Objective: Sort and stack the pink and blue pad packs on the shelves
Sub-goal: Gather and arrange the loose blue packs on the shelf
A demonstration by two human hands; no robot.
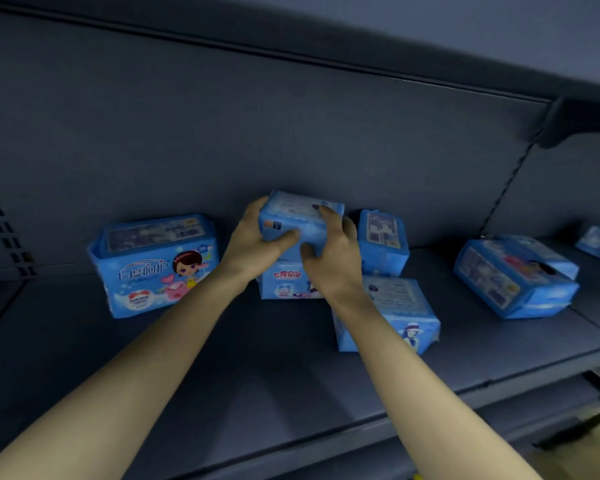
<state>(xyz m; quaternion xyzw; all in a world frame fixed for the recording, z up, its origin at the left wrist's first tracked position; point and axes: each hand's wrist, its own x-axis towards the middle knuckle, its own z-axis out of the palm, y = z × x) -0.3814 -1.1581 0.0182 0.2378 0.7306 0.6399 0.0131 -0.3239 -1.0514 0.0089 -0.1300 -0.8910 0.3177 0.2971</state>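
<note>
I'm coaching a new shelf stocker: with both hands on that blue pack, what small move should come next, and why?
Probably settle the blue pack squarely onto the pack beneath, then let go. The left hand and right hand grip it from both sides, directly above that pack. Whether the two packs touch yet is unclear.

Tan shape (584, 445) — perhaps cardboard — lower right.

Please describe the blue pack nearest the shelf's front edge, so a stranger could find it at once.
On the dark grey metal shelf, look right of the middle, under the right forearm. The flat blue plastic pad pack there lies nearest the front; only it shows a figure in a white hat.
</note>
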